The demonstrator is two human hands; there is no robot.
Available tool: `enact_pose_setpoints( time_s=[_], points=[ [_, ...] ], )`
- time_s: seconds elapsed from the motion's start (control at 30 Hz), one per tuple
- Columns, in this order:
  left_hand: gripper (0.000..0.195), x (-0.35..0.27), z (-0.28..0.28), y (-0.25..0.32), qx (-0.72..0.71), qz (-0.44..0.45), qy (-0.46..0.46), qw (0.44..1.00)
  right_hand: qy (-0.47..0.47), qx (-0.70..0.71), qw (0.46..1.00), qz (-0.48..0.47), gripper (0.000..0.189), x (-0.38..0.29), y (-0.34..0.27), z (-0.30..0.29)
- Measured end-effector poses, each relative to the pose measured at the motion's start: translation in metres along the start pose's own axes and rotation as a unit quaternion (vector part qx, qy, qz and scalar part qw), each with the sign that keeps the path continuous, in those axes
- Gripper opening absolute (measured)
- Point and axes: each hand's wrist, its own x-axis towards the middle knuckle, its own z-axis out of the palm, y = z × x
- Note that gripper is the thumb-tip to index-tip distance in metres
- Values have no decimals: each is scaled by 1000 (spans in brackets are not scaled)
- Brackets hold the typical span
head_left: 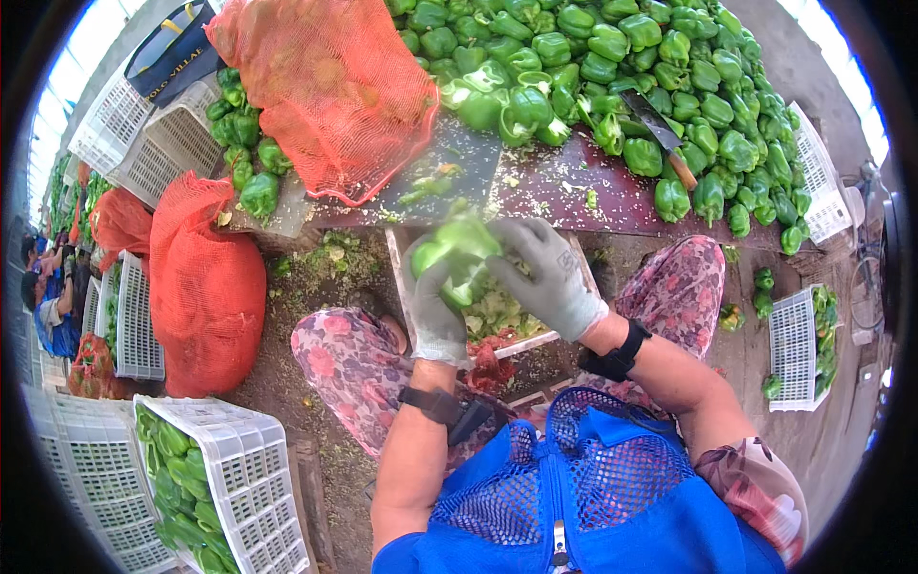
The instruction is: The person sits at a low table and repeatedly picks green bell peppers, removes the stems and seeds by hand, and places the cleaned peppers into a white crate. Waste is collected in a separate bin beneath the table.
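Observation:
My left hand (439, 305), in a grey glove, holds a cut green bell pepper (459, 251) whose hollow inside shows. My right hand (549, 276), also gloved, is at the pepper's right side with its fingers bent; whether they grip it is blurred. Below both hands stands a white crate (584, 269) with pepper scraps inside. A large heap of green bell peppers (609, 43) covers the far part of the table (574, 190), with cut pieces at its near edge. A knife with a wooden handle (656, 129) rests on the heap at the right.
Red mesh sacks stand at the left (204, 301) and lie on the table (337, 93). White plastic crates of peppers stand at the lower left (251, 466) and right (792, 351). Seeds litter the table. Other people (54, 308) work at the far left.

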Motion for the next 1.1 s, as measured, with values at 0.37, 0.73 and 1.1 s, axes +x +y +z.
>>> enact_pose_setpoints(
  time_s=[0.37,0.73,1.1],
  points=[
    [54,-4,-5,-12,304,176,-88,932,-274,-146,948,66,24,7,13,25],
    [48,5,-5,-13,47,28,13,998,-187,150,947,215,24,-13,19,-20],
    [49,-5,2,-23,343,231,-77,907,-261,-135,952,83,25,0,17,20]
  ],
)
